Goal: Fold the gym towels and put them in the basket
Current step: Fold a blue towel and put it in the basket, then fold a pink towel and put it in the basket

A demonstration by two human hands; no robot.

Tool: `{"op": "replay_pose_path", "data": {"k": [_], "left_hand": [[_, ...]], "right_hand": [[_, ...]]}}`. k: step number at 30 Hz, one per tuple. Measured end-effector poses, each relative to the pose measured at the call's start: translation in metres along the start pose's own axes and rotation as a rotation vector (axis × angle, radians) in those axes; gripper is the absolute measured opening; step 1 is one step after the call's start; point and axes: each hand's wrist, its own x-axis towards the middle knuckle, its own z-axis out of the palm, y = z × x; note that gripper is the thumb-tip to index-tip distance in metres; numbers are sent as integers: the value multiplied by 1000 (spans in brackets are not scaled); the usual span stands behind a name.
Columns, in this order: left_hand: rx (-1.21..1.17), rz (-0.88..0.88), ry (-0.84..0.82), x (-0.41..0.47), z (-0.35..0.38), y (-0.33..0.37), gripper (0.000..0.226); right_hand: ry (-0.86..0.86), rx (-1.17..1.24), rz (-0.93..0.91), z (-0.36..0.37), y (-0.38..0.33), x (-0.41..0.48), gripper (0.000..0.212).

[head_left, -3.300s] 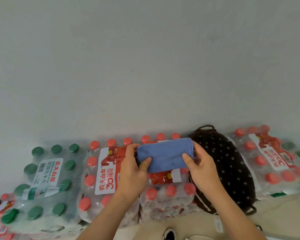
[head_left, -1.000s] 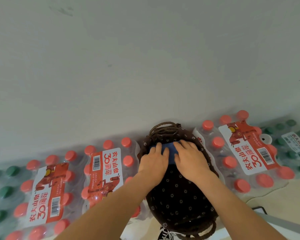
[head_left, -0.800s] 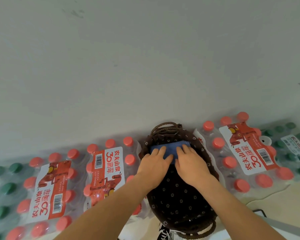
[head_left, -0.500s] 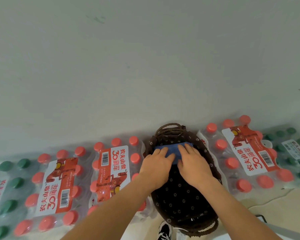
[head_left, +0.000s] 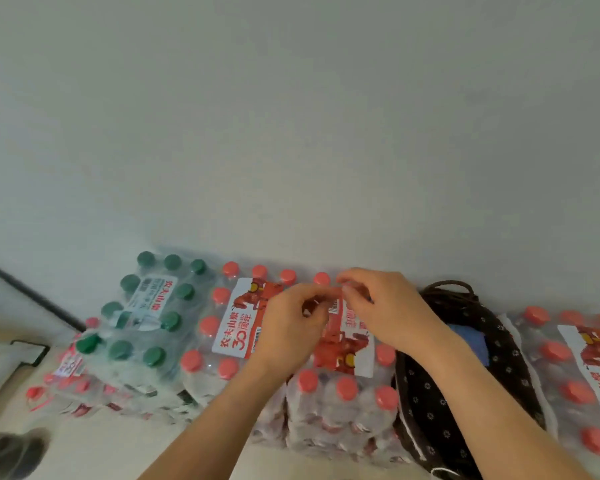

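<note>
The folded blue towel (head_left: 470, 341) lies inside the dark flower-print basket (head_left: 440, 403), which stands between shrink-wrapped packs of water bottles. Both hands hover over the red-capped pack (head_left: 243, 327) beside the basket: the left hand (head_left: 291, 327) and the right hand (head_left: 385, 310) have their fingers loosely curled, tips nearly meeting, and seem to hold nothing, though motion blur makes that uncertain. One towel counts as stowed; no other towel is in sight (so the next one must be found first). To do this well, press each folded towel flat against the basket wall, leaving room. Counted: one basket, one towel, one green-capped pack (head_left: 146, 306), at least three red-capped packs.
</note>
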Motion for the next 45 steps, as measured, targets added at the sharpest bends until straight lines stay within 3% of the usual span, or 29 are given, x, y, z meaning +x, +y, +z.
{"op": "replay_pose_path", "data": {"k": [7, 13, 17, 25, 37, 45], "left_hand": [[-123, -54, 245, -78, -164, -45, 27], [-50, -158, 504, -165, -315, -104, 33], [-87, -290, 649, -228, -392, -135, 34], [-256, -538, 977, -332, -474, -197, 29], [-18, -963, 1225, -383, -604, -320, 27], [188, -1252, 1035, -386, -679, -395, 41]], "right_hand": [[-124, 77, -191, 80, -165, 14, 19], [-345, 459, -250, 194, -308, 17, 27], [-538, 719, -144, 263, -390, 8, 27], [-916, 1111, 315, 391, -489, 8, 34], [-1276, 928, 429, 561, -630, 55, 21], [-1339, 812, 425, 672, -705, 95, 24]]}}
